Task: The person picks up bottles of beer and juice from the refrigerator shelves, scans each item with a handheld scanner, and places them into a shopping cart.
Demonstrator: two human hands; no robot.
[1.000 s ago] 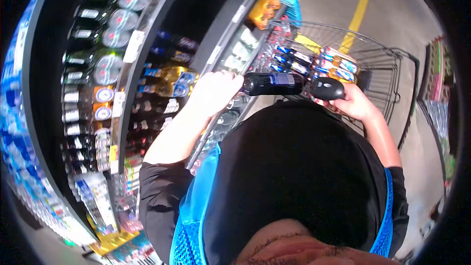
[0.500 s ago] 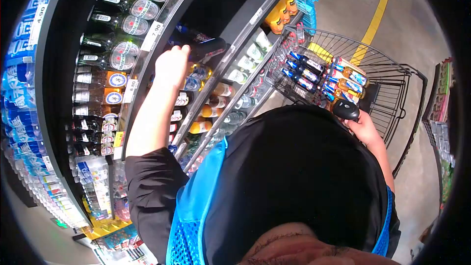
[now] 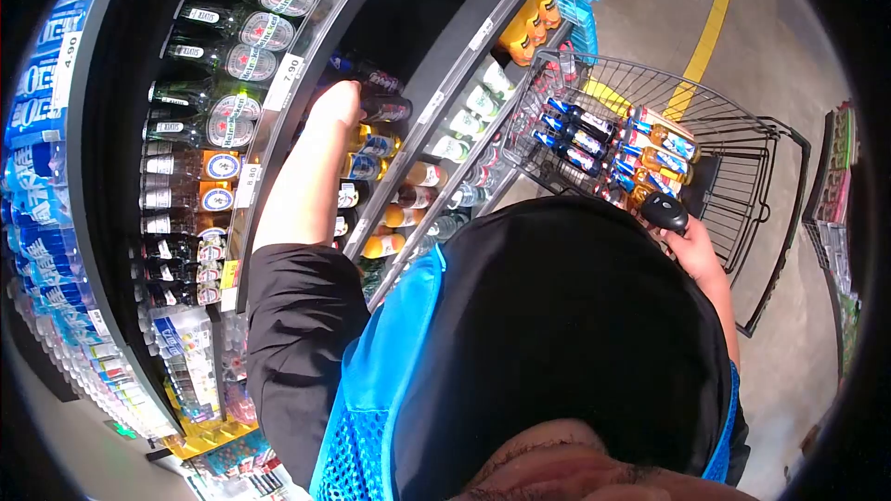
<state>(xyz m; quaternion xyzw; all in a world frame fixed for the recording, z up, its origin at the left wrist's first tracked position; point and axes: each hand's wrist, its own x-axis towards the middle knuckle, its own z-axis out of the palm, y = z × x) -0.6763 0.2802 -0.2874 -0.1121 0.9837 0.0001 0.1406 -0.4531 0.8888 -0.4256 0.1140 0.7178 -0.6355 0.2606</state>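
My left hand (image 3: 336, 108) reaches into a shelf bay, closed at the inner end of a dark bottle (image 3: 386, 109) that lies level with its base toward the aisle; its fingertips are partly hidden. Another dark bottle with a blue and pink label (image 3: 373, 77) lies just above. Amber bottles with blue labels (image 3: 369, 167) sit below the hand. At the right, my right hand (image 3: 691, 246) is closed around a black rounded handheld device (image 3: 665, 212), beside the shopping cart (image 3: 733, 186).
Dark blue-capped bottles (image 3: 577, 136) and amber bottles (image 3: 670, 144) lie in the cart. Green Heineken bottles (image 3: 251, 63) fill the shelf at left, with a price rail (image 3: 288, 83) along its edge. Orange drinks (image 3: 531, 32) stand at the shelf end. A yellow line (image 3: 710, 28) marks the floor.
The dark bottle, tilted outward in my left hand before, now lies level, farther into the shelf. My left hand has moved slightly down. The right hand with the device has barely shifted.
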